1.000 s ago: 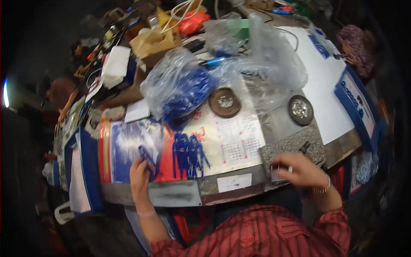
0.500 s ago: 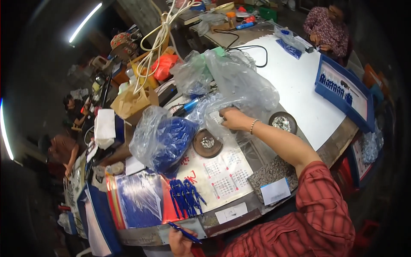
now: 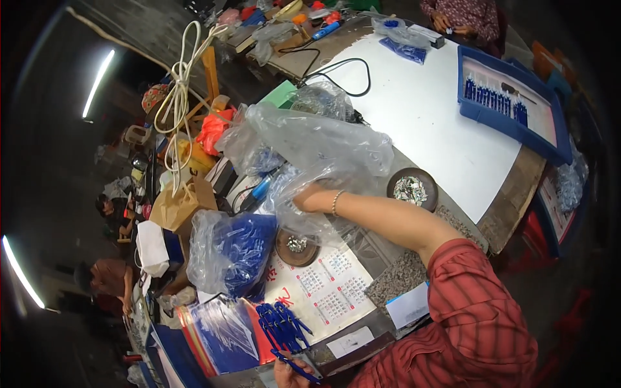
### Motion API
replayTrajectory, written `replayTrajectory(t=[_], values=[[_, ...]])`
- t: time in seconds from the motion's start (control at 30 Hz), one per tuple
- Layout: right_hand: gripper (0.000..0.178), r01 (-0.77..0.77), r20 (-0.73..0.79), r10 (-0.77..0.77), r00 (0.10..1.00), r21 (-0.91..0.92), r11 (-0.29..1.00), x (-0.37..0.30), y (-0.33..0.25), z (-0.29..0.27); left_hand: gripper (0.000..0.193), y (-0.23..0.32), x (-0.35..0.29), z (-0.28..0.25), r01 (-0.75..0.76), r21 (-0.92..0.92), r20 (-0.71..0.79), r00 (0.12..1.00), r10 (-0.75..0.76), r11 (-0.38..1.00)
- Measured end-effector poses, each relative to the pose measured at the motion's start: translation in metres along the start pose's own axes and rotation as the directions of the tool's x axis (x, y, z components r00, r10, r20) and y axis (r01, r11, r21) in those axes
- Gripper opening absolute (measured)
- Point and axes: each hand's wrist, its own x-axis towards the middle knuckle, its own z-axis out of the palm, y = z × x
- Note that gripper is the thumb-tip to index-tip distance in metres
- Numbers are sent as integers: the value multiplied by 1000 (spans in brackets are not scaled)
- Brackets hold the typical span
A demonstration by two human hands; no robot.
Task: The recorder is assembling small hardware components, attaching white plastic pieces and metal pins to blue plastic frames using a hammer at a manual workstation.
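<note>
My left hand (image 3: 291, 375) is at the bottom edge, its fingers closed around a slim blue pen (image 3: 297, 366). Just beyond it lies a pile of similar blue pens (image 3: 283, 326). My right hand (image 3: 312, 197) reaches into a clear plastic bag (image 3: 323, 139); the plastic and the angle hide its fingers. A round dark dish (image 3: 297, 260) with small shiny metal pieces sits nearer me than that hand. Another dish (image 3: 430, 178) of silvery pieces stands beyond my right forearm. To the left slumps a clear bag full of blue parts (image 3: 239, 249).
A blue tray (image 3: 504, 129) with upright blue pens stands at right by a white sheet (image 3: 420, 97). A calendar sheet (image 3: 333, 284) and a rough stone slab (image 3: 398, 278) lie in front. A blue tool (image 3: 262, 186) with a cord, and hanging white cables (image 3: 181, 97), are at left.
My view has shifted and tilted. My right hand has gone deeper into the clear bag, toward the left. My left hand still holds the blue pen, now closer to the pile.
</note>
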Motion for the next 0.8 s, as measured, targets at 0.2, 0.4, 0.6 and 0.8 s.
replayTrajectory(t=[0.2,0.4,0.6,0.8], values=[[31,78,-103,-77,992,6,997,14,1,17,34,-2,-5,13,89,68,-32,996,-87,994],[31,55,-255,-37,966,62,997,31,7,33,33,-5,-3,30,74,144,-9,997,-73,987],[26,69,-292,-39,956,91,993,35,10,45,36,-12,-9,30,26,81,-31,999,-24,996],[31,60,-52,-58,997,33,998,-24,15,-7,40,-21,-14,13,100,-142,98,991,-87,985]])
